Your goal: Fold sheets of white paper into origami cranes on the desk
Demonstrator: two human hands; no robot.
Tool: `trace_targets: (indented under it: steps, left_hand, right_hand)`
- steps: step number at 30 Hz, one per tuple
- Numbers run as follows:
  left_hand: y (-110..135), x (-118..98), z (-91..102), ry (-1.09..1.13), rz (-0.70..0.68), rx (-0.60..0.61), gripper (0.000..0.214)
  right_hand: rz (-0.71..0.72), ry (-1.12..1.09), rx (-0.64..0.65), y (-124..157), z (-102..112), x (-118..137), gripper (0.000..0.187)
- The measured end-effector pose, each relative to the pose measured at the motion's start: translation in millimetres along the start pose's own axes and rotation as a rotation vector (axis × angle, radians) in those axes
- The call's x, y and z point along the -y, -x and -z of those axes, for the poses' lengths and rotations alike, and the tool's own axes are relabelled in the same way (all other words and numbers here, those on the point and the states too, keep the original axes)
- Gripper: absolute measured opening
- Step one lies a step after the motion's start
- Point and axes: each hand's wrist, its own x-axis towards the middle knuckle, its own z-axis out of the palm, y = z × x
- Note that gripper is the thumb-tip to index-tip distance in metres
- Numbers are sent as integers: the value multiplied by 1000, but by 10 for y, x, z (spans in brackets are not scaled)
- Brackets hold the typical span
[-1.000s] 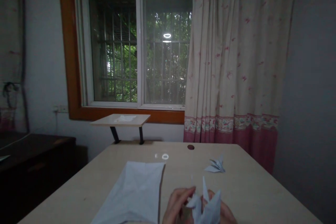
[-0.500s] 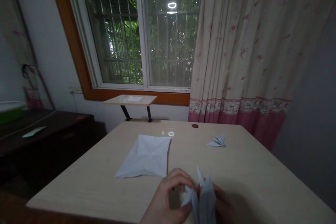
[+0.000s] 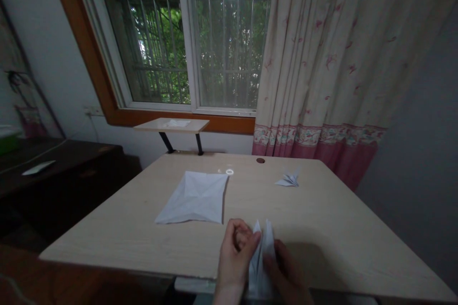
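2 bare hands point(image 3: 234, 250) point(image 3: 286, 269) pinch a narrow, sharp-pointed folded paper point(image 3: 259, 279) near a creased, 4-cornered sheet point(image 3: 196, 198).

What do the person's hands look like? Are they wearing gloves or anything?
No gloves! The left hand is bare down to the wrist, with no sleeve or watch showing. The right hand has slim, bare fingers too, but it's in shadow. It's too dim to tell about rings.

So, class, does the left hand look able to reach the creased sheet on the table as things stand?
Probably yes: the creased sheet lies ahead and to the left, and nothing visible blocks the left hand. It is holding the folded paper, though, so it might need to let go first.
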Motion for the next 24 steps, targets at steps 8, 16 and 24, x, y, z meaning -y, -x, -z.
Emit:
trace_targets:
  steps: [8,16,24]
  left_hand:
    - [262,132,181,-292,-185,110,29]
    - [416,383,185,-537,-260,218,53]
    - [396,326,199,-395,-216,335,52]
  right_hand:
    - [68,-155,-247,-240,133,-401,84]
    - [-32,-264,-114,-218,161,-397,50]
    - [39,-201,112,-256,253,-421,44]
